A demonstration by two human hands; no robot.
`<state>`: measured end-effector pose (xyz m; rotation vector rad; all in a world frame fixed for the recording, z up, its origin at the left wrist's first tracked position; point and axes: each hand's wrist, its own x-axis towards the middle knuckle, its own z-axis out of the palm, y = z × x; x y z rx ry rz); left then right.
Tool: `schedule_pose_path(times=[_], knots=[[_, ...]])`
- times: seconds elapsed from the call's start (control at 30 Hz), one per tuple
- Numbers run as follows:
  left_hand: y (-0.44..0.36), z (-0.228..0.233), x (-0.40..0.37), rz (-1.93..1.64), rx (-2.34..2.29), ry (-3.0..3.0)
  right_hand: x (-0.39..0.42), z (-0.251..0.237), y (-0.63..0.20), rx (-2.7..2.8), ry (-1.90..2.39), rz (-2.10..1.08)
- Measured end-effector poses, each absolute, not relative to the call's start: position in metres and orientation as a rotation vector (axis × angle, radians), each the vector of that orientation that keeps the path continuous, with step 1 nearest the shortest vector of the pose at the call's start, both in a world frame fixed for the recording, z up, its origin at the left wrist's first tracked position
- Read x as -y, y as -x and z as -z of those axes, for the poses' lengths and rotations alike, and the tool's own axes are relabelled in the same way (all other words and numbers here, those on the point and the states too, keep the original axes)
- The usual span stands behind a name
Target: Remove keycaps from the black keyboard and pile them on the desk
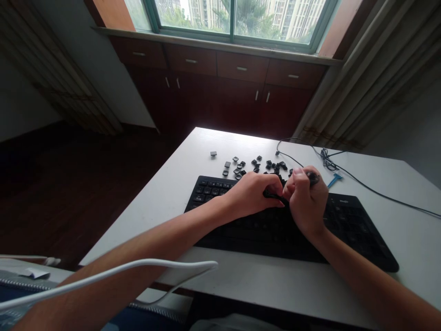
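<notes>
A black full-size keyboard (pixel 262 239) lies across the table, partly covered by both forearms. Over its upper middle, my left hand (pixel 253 193) is closed, thumb and fingers pinching a small dark piece (pixel 272 196) whose kind I cannot make out. Right beside it, my right hand (pixel 308 202) is wrapped round a dark-handled tool (pixel 313 178); its rounded end sticks out above the fist, while its working end is hidden between the hands. Behind the keyboard, several loose black keycaps (pixel 227 164) lie scattered, some of them upturned.
A small blue plastic tool (pixel 335 179) lies right of my right hand. A black cable (pixel 372 187) with a bundled part runs along the table's right side. The white table (pixel 144 216) stands before dark red cabinets (pixel 220 101). A white cord (pixel 138 264) crosses above my left forearm.
</notes>
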<state>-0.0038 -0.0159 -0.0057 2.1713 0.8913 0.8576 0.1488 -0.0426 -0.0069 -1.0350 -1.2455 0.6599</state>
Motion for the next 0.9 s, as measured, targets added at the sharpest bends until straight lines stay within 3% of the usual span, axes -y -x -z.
schedule_pose_path(times=[0.43,0.9], knots=[[0.005,0.005,0.020,-0.806,-0.804,-2.317,0.029,-0.032,-0.173,0.942,0.779,-0.823],[-0.006,0.001,0.026,-0.847,-0.845,-2.352,0.031,-0.007,-0.214,1.267,0.836,-0.961]])
